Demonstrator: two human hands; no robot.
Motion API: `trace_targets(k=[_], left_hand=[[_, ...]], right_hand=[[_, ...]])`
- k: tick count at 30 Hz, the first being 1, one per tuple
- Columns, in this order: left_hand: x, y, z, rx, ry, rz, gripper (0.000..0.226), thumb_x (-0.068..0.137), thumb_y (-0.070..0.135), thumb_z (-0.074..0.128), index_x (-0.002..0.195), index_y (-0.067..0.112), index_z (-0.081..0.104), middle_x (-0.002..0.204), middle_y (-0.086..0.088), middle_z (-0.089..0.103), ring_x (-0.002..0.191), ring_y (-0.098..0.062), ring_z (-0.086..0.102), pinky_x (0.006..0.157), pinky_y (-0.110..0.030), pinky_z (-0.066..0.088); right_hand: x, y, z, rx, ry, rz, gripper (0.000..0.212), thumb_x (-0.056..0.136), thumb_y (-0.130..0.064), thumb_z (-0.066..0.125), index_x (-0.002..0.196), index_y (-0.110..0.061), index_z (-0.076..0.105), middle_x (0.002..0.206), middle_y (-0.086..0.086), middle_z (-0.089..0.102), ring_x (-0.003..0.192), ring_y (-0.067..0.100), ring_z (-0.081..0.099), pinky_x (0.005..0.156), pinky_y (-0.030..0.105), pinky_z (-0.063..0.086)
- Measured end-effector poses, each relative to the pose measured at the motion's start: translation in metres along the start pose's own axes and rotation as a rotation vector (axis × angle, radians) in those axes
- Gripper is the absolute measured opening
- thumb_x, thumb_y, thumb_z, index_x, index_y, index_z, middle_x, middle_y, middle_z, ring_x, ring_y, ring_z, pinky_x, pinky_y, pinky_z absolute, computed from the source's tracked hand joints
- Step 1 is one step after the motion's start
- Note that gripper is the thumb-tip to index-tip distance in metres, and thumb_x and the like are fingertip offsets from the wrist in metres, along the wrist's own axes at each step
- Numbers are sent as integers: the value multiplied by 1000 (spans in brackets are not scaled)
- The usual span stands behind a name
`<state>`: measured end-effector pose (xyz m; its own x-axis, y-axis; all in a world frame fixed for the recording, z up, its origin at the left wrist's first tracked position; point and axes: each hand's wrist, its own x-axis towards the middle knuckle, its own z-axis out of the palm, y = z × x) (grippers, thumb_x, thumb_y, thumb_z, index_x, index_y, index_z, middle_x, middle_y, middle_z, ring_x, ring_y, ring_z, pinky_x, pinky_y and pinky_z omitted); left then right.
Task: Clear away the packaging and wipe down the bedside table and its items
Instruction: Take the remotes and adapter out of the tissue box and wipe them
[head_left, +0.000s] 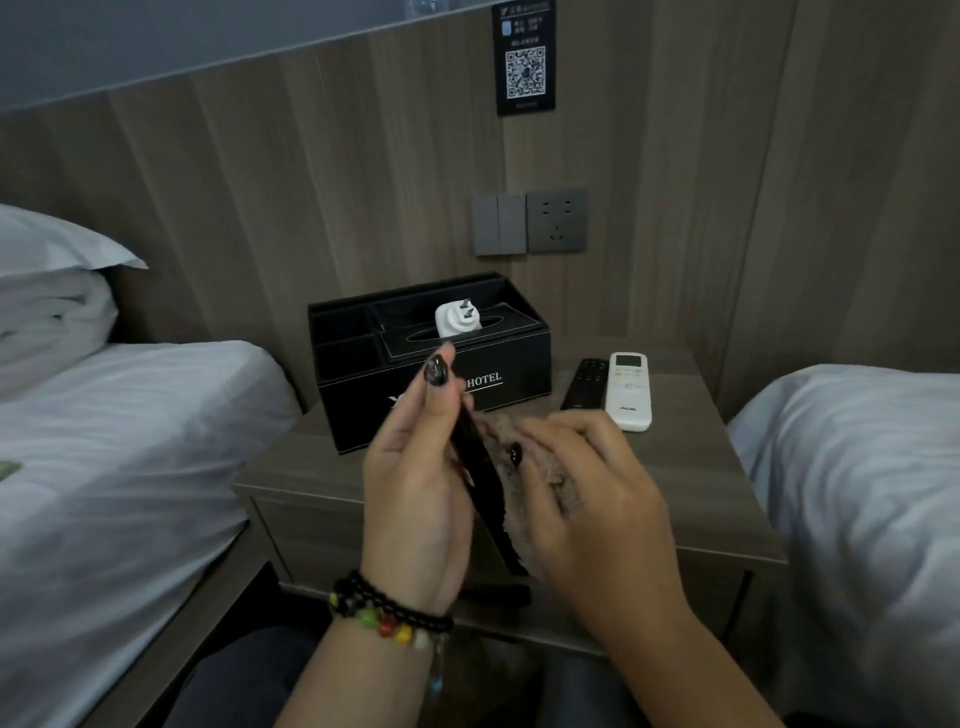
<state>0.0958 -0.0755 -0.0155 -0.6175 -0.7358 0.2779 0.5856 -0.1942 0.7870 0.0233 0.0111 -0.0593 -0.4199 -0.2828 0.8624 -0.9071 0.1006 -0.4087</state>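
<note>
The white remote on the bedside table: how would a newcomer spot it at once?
Find the bedside table between the two beds. Right of the black hotel tissue box, two remotes lie side by side. The white remote is the right-hand one, with a small screen; its neighbour, the black remote, is slimmer.

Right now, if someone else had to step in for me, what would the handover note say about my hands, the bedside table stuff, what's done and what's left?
Left hand: grips a slim black object, held upright over the bedside table.
Right hand: presses a brownish cloth against that object, wiping it.
On the table: black hotel tissue box organizer at the back with a white plug adapter on top; black remote and white remote side by side to its right.
Done: no packaging visible on the table.
Left: finish this item, set it back; whether the remotes, organizer and tabletop are wiped cannot be told.
</note>
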Motion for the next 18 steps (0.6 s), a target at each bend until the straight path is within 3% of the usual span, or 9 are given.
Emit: trace_targets(k=[3,6,10,14,18], left_hand=[[18,10,21,68,-82,64,39,73,36,63,107,20,70,85,6,60,83,-5,56,80,-24,48],[44,11,49,90,-166,46,46,72,39,61,111,16,68,86,6,58,84,-6,55,79,-26,48],[100,-2,81,144,-260,-104,47,95,41,48,122,5,62,91,0,62,81,-10,58,70,-28,51],[153,-27,102,358,-268,-302,45,103,38,36,110,3,63,86,-6,68,68,-12,66,55,-25,55],[185,-57,119,664,-273,-321,30,104,26,35,96,7,57,83,-11,63,64,-16,63,50,-29,58]], right_hand=[[0,18,-6,-56,-40,42,29,87,-25,54,112,-20,68,104,-6,59,84,8,60,62,29,56],[7,29,-14,-86,-19,103,31,87,-28,52,112,-21,67,104,-7,58,84,7,59,66,25,56],[15,49,-28,-172,-14,209,26,86,-17,64,110,-24,69,103,-7,59,83,7,59,70,22,51],[18,72,-38,-267,-128,424,24,88,-18,60,108,-27,69,108,-5,59,86,11,59,74,23,47],[21,79,-36,-373,-288,515,23,90,-27,49,106,-32,65,111,-6,58,94,14,57,77,31,51]])
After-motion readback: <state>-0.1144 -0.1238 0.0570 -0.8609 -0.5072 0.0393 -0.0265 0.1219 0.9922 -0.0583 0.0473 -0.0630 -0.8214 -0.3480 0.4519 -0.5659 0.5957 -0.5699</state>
